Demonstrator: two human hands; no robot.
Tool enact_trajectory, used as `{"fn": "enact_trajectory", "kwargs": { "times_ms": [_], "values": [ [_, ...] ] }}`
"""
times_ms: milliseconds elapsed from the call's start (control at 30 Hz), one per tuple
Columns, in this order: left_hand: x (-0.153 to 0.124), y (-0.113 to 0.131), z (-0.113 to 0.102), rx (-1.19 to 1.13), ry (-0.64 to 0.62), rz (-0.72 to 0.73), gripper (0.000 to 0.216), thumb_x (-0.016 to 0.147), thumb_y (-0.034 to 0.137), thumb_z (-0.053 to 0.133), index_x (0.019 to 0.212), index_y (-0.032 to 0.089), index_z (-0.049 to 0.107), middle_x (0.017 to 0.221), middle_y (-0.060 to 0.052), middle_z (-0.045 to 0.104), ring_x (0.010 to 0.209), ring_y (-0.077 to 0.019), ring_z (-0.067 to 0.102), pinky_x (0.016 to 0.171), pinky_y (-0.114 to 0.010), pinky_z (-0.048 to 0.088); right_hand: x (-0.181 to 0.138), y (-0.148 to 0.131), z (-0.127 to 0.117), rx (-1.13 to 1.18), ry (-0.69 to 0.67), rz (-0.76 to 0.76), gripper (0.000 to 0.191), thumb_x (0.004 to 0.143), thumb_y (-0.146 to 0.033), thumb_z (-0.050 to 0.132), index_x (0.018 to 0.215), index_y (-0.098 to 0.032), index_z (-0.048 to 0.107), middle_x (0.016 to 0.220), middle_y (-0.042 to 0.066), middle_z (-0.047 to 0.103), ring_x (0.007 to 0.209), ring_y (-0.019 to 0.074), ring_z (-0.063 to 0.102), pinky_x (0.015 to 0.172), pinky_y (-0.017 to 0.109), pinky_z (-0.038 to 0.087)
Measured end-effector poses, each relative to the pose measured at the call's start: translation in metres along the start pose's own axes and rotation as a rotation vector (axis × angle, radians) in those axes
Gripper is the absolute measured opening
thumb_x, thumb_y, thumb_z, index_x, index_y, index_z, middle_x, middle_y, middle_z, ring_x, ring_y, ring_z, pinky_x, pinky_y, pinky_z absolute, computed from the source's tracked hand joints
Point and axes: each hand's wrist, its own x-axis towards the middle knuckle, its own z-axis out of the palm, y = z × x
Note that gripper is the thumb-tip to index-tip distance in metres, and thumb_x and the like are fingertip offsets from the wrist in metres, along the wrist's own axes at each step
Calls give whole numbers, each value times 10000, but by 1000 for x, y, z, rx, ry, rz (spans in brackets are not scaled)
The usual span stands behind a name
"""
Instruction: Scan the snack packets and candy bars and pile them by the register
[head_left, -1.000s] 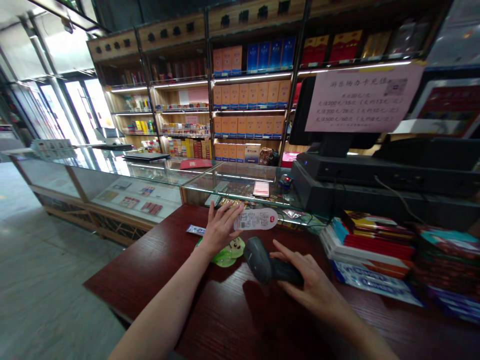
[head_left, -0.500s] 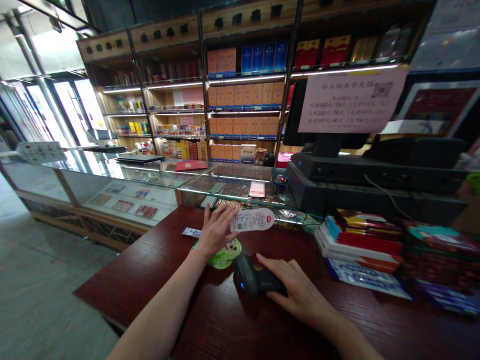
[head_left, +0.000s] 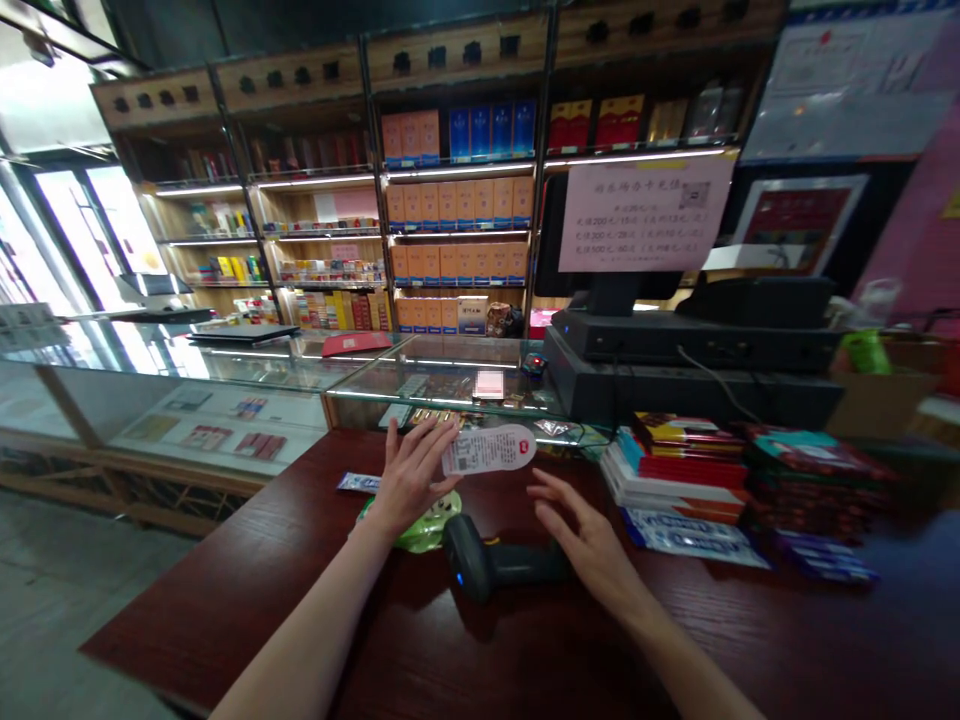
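Observation:
My left hand [head_left: 411, 472] holds a white oblong pack [head_left: 489, 449] with a barcode label and a red mark, raised above the dark red wooden counter [head_left: 247, 590]. A black handheld barcode scanner [head_left: 495, 566] lies on the counter below it, a blue light showing on its head. My right hand [head_left: 581, 528] hovers just above and to the right of the scanner's handle, fingers spread, holding nothing. A green cartoon-print item [head_left: 420, 522] lies under my left wrist.
Stacks of flat coloured boxes [head_left: 686, 470] sit on the counter to the right. A black till with a screen and pink notice [head_left: 645, 215] stands behind them. A glass display case [head_left: 300, 370] runs left, with shelves of cartons [head_left: 457, 215] behind. A small blue packet [head_left: 358, 483] lies at the counter's edge.
My right hand has let go of the scanner and lifted off it, fingers spread. The scanner now lies on the counter. The left hand keeps the pack raised. The view has swung right.

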Motion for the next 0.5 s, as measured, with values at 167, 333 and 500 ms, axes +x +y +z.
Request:
{"fn": "enact_trajectory", "kwargs": {
  "times_ms": [167, 333, 500],
  "values": [
    [5, 8, 0, -13, 30, 56, 627, 880, 363, 670, 1446, 243, 428, 1359, -75, 609, 1326, -276, 481, 1216, -599, 43, 11, 7, -11, 369, 194, 146, 681, 857, -588, 580, 1424, -235, 448, 1324, 137, 641, 1140, 286, 639, 976, 463, 479],
    [6, 12, 1, -25, 23, 77, 606, 879, 376, 668, 1429, 236, 453, 1344, -79, 619, 1321, -281, 485, 1215, -601, 48, 10, 1, -11, 439, 203, 154, 703, 810, -601, 646, 1409, -266, 493, 1388, 114, 602, 1200, 299, 611, 932, 442, 507],
    [7, 12, 0, -34, 4, 83, 576, 884, 356, 668, 1414, 248, 468, 1367, -81, 597, 1310, -267, 490, 1214, -594, 82, 8, -4, -6, 448, 180, 177, 672, 786, -605, 676, 1359, -274, 561, 1366, 93, 624, 1220, 309, 599, 961, 463, 498]
  ]
}}
